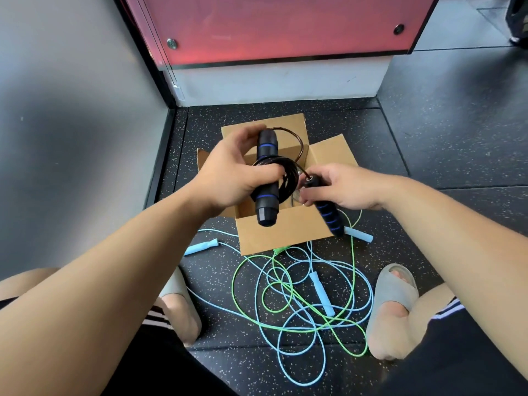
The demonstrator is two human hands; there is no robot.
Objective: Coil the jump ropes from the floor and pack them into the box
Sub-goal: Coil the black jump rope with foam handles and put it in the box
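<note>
I judge coiling nearly done: left hand [228,172] grips the black blue-banded jump rope [287,178], right hand [345,187] clasps its second handle [328,217]. Next, lower everything into the brown cardboard box [285,231].

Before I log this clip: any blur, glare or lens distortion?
Head view: the grey wall at left is smeared soft; the glossy red panel shows a pale sheen; wide-angle bowing curves its edges; the black jump rope with blue-ringed handles, left hand, right hand and brown cardboard box are sharp.
</note>
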